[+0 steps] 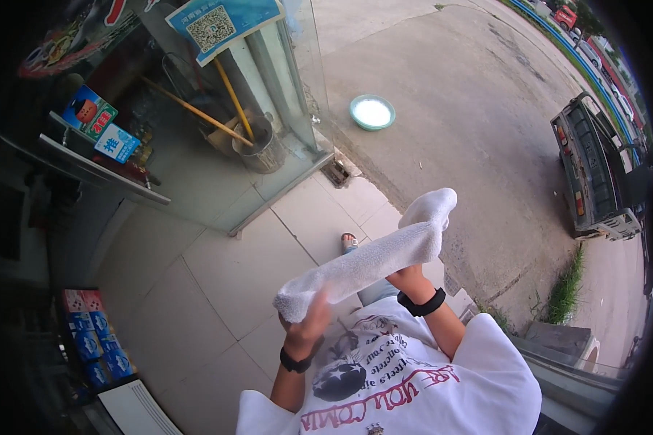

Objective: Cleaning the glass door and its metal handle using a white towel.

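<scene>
A white towel [366,262], gathered lengthwise into a long bunch, stretches across in front of my chest. My left hand [309,323] grips its lower left end; the fingers are slightly smeared by motion. My right hand [409,280] holds it from below toward the other end, with most of its fingers hidden behind the cloth. Past the right hand, the far end of the towel folds back over itself. Each wrist wears a black band.
A green basin [374,127] with white, foamy-looking contents stands on the concrete ahead. At left, a glass door [210,181] and a bucket [265,154] with wooden handles. Boxed packages [98,341] are stacked lower left; a truck [591,174] is parked at right.
</scene>
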`<act>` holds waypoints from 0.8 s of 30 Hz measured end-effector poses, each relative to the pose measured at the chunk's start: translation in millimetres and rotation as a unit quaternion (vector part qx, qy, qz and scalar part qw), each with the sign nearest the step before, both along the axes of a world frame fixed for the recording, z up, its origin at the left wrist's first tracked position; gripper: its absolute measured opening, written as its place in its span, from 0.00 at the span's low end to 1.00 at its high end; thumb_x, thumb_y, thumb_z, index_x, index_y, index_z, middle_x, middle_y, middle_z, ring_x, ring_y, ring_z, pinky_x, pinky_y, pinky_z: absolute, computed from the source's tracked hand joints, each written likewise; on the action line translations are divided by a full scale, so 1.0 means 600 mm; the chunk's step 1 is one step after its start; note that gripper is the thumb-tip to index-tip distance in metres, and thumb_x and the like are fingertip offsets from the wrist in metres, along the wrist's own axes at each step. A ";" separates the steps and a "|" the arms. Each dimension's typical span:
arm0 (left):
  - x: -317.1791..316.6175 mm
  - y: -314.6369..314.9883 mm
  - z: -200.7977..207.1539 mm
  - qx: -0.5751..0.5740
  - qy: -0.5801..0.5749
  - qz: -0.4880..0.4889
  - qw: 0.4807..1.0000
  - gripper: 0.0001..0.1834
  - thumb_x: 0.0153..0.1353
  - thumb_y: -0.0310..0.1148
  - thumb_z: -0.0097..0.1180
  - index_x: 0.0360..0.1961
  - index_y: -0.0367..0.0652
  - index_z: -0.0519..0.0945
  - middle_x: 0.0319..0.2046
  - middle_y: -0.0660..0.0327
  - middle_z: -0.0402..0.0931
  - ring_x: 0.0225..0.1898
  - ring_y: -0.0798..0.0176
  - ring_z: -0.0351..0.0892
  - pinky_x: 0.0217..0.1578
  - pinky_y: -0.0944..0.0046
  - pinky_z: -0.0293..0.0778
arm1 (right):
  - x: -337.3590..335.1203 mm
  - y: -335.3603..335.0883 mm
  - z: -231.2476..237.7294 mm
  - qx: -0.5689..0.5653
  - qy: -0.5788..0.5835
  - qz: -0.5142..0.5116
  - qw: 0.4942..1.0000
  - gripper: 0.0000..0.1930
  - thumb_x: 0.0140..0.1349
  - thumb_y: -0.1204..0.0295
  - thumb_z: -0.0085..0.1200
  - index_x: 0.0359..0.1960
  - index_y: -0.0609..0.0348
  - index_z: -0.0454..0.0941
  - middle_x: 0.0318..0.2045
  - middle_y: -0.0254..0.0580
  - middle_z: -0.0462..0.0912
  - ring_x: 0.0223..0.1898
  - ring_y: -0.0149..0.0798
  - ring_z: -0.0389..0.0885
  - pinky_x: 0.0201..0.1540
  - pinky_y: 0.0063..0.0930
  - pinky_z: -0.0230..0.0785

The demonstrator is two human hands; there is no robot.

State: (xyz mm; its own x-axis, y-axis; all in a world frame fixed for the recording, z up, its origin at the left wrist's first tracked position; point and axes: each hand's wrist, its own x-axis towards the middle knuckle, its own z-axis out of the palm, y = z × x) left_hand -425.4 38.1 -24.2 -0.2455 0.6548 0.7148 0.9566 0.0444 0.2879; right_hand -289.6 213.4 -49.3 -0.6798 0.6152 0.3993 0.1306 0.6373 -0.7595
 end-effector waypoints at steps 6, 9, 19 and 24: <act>-0.113 0.102 0.010 -0.032 0.049 0.112 0.992 0.13 0.46 0.24 0.53 0.36 0.42 0.77 0.31 0.59 0.77 0.34 0.53 0.77 0.40 0.57 0.70 | -0.149 0.120 -0.023 0.001 0.032 0.054 0.998 0.14 0.43 0.72 0.54 0.36 0.57 0.73 0.38 0.43 0.73 0.43 0.46 0.69 0.46 0.36 0.59; -0.169 0.155 0.028 -0.016 0.031 0.136 0.990 0.12 0.45 0.23 0.52 0.34 0.43 0.77 0.32 0.57 0.77 0.34 0.53 0.77 0.40 0.56 0.70 | -0.219 0.180 -0.023 0.042 0.043 0.072 0.996 0.15 0.43 0.72 0.53 0.36 0.57 0.73 0.38 0.43 0.73 0.44 0.47 0.68 0.47 0.38 0.58; -0.410 0.245 0.076 0.019 0.110 0.163 0.980 0.12 0.42 0.23 0.53 0.32 0.44 0.77 0.33 0.54 0.75 0.36 0.49 0.75 0.41 0.51 0.68 | -0.470 0.310 0.039 -0.185 0.017 0.202 0.962 0.19 0.44 0.69 0.56 0.41 0.57 0.71 0.40 0.43 0.73 0.44 0.43 0.69 0.47 0.32 0.59; -0.558 0.253 0.081 0.031 0.155 0.200 0.967 0.16 0.43 0.27 0.54 0.37 0.39 0.71 0.37 0.49 0.72 0.40 0.43 0.71 0.46 0.47 0.63 | -0.573 0.369 -0.065 -0.126 0.021 0.161 0.979 0.19 0.52 0.67 0.52 0.46 0.57 0.68 0.45 0.43 0.71 0.47 0.41 0.68 0.50 0.33 0.59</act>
